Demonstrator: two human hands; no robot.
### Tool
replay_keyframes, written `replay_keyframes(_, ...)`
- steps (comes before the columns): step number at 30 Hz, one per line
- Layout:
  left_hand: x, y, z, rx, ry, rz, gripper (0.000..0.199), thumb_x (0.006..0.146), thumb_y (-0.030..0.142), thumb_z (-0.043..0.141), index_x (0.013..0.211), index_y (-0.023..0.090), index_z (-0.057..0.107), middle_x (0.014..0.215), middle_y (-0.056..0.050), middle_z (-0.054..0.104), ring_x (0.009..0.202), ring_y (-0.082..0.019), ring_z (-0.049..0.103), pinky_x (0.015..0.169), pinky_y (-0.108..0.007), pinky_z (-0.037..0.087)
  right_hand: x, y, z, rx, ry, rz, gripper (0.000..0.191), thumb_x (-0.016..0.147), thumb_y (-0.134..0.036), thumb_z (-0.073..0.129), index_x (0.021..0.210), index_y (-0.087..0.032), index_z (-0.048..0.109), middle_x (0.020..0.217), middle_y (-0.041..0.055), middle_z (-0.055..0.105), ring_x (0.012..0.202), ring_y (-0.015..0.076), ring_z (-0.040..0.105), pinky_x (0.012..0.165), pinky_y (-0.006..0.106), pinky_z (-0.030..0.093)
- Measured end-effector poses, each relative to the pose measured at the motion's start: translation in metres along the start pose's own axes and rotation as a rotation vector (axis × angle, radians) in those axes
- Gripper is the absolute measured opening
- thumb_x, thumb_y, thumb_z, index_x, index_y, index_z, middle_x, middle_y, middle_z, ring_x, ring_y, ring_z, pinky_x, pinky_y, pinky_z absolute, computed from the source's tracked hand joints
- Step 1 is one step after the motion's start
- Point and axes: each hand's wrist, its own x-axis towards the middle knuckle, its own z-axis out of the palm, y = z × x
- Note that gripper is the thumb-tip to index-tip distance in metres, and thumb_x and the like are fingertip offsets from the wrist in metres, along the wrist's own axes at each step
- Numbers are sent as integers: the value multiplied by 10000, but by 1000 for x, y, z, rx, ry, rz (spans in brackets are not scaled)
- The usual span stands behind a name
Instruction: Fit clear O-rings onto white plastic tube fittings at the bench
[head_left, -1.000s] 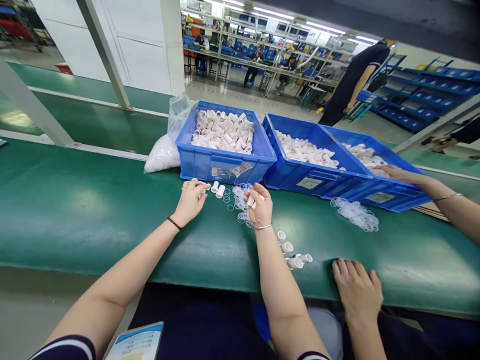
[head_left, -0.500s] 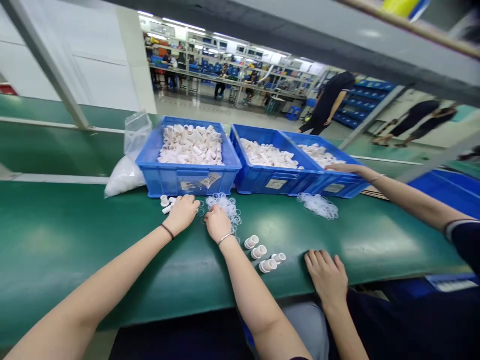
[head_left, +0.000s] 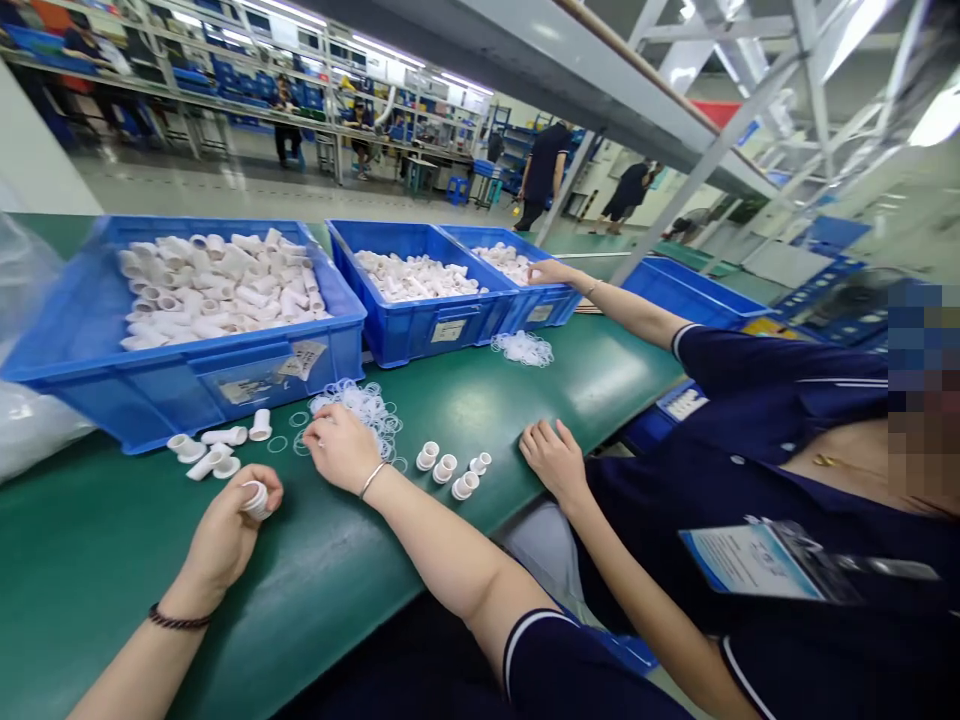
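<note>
My left hand (head_left: pixel 232 530) is closed around a short white plastic pipe fitting (head_left: pixel 256 500), whose ridged end faces up between thumb and fingers. My right hand (head_left: pixel 345 450) rests at the near left edge of a pile of thin clear rings (head_left: pixel 367 405). Its thumb and fingertips are pinched together; whatever is between them is too small to make out. Several loose white fittings (head_left: pixel 225 436) lie beyond my left hand, in front of the nearest blue bin. A few single rings (head_left: pixel 277 444) are scattered between them and the pile.
Blue bins (head_left: pixel 292 375) full of white fittings line the back of the green table (head_left: pixel 315 560). Several fittings (head_left: pixel 445 468) stand upright right of my forearm. At right, a co-worker's hand (head_left: pixel 551 272) reaches into the far bin; the other hand (head_left: pixel 555 460) rests on the table. Another ring pile (head_left: pixel 523 348) lies beyond.
The view has turned right. My left hand has come back from the loose fittings holding one. My right hand stays at the ring pile. The co-worker's hand remains at the far bin.
</note>
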Motion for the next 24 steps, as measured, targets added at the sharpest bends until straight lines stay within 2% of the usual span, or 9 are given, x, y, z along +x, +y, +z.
replay_keyframes(2,3,-4,-1,-48,-15,-67,74,817,345,435,812,274,456,622,9,514,582,-194,546,523,-349,468,30,8,42,-43,44,85,93,849,-219,557,791,-270,610,1010,37,566,1062,193,539,934,308,450)
replay_keyframes(5,7,-7,-1,-21,-69,-70,205,787,359,561,922,275,432,740,3,568,598,-179,567,516,-320,482,49,23,68,-18,69,95,101,830,-219,584,736,-255,584,919,27,597,1032,182,551,930,290,437)
replay_keyframes(9,5,-6,-1,180,-63,56,322,811,411,550,1082,246,494,737,-3,564,575,-165,520,517,-297,445,43,31,70,84,22,13,133,829,-289,590,709,-236,568,824,11,616,944,172,573,889,304,443)
replay_keyframes(10,4,-4,-1,236,-52,80,332,813,409,544,1089,229,507,742,-6,562,608,-170,534,543,-298,447,42,33,71,113,3,-7,145,832,-308,582,713,-227,566,833,13,617,938,171,570,893,316,439)
replay_keyframes(12,2,-1,-2,326,-19,144,343,818,387,538,1100,195,499,902,-41,585,790,-189,575,668,-311,468,41,39,76,173,-36,-42,162,837,-327,563,723,-212,561,868,29,611,938,175,561,908,345,429)
replay_keyframes(13,2,0,-3,342,2,138,365,809,381,558,1111,188,491,992,-54,581,879,-195,572,736,-320,468,42,43,80,198,-39,-60,163,836,-327,558,727,-207,560,884,40,607,932,178,559,911,357,426)
replay_keyframes(16,0,0,-5,405,43,122,474,769,413,622,1117,163,422,1003,-61,553,861,-185,561,757,-333,462,42,53,91,204,-18,-126,144,835,-311,559,740,-204,572,900,62,602,916,189,563,897,378,430)
replay_keyframes(20,-6,-2,-5,507,76,166,296,857,428,501,1002,179,434,947,-45,541,836,-175,539,757,-329,440,39,55,94,143,-19,-157,128,844,-282,555,743,-208,582,890,66,594,914,196,560,873,381,442)
replay_keyframes(24,-9,5,-5,558,-16,219,180,889,374,435,943,203,437,882,-18,559,759,-164,537,676,-297,414,37,54,93,99,-35,-179,95,843,-256,551,765,-211,581,912,64,575,915,188,563,865,372,457)
